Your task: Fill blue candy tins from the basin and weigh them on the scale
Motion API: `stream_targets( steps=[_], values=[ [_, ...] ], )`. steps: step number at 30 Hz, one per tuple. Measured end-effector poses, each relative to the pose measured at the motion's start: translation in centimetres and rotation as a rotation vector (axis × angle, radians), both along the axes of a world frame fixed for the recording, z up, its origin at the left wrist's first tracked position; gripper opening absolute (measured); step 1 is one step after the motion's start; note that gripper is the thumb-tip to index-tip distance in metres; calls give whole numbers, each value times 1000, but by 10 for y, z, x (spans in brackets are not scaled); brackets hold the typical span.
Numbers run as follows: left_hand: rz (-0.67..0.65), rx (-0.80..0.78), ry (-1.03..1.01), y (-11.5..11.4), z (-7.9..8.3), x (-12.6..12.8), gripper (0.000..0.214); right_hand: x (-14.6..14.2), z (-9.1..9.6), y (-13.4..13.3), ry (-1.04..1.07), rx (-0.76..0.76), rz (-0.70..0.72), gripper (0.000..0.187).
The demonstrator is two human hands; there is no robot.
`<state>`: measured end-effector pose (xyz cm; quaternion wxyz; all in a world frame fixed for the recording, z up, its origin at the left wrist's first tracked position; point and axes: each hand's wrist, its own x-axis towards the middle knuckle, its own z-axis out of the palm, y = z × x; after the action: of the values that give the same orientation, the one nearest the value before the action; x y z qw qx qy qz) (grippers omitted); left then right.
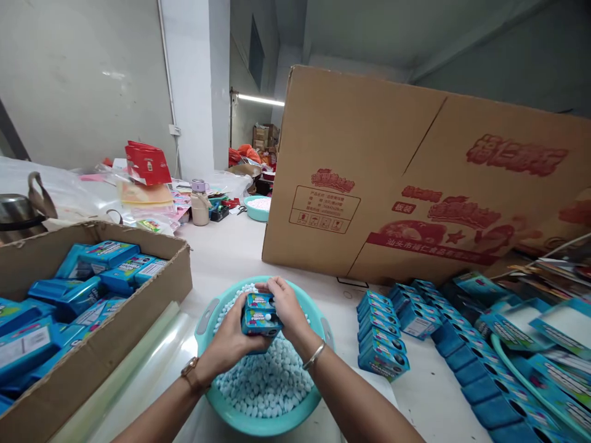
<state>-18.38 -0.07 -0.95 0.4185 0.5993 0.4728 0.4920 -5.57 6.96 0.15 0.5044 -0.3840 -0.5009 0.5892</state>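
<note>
The left hand (pixel 231 343) grasps a pair of small, glossy blue printed boxes (pixel 259 324) above a round turquoise plastic basin (pixel 263 426) of pale blue pellets (pixel 270 387), toward the near edge of the white tabletop (pixel 221 243). The right hand (pixel 289 307) bends its fingers against the pair's right side; whether it grips them cannot be told. An open brown cardboard tray (pixel 152 289) of similar blue packs (pixel 111 253) lies toward the left edge, and upright blue cartons (pixel 381 344) stand toward the right.
</note>
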Motion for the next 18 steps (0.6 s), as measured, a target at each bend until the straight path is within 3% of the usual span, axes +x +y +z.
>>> stream_targets(
  steps=[4, 9, 12, 14, 18],
  values=[
    [5, -78, -107, 2, 0, 1, 70, -3, 4, 0, -11, 39, -61, 24],
    [51, -144, -131, 1, 1, -2, 70, 1, 8, 2, -95, 47, -2, 23],
    [69, -147, -149, 0, 2, -1, 72, -1, 3, 2, -104, 111, -95, 22],
    [71, -172, -151, -1, 2, 1, 75, -3, -2, 1, -127, 125, -45, 23],
    [11, -253, -164, -9, 4, -3, 82, 10, -6, 6, -31, -47, 2, 21]
  ],
)
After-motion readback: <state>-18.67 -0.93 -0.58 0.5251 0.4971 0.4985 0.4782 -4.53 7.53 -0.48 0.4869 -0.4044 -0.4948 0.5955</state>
